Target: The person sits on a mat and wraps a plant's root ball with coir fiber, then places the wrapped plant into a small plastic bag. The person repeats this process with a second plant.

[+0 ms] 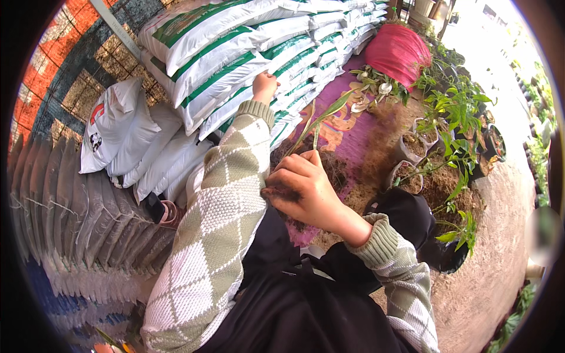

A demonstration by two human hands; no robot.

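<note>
My right hand [304, 189], dark with soil along its little-finger side, is closed around the lower part of a long-leaved plant [329, 112]. Its narrow green and yellowing leaves rise past my knuckles; the gripped part is hidden by the fingers. Behind that hand, dark soil with fine roots [333, 170] lies on a purple printed sheet [353, 132]. My left hand [265, 86] is stretched forward in front of the stacked white-and-green plastic sacks [229, 66]. Its fingers are curled, and whether they hold or touch anything cannot be made out.
Several white sacks [119, 128] lean at the left, beside a row of grey stacked pieces [79, 212]. A red woven sack [397, 55] stands ahead over cut leaves. Potted leafy plants [459, 106] and loose brown soil [450, 189] line the right. A phone [154, 207] sits by the sacks.
</note>
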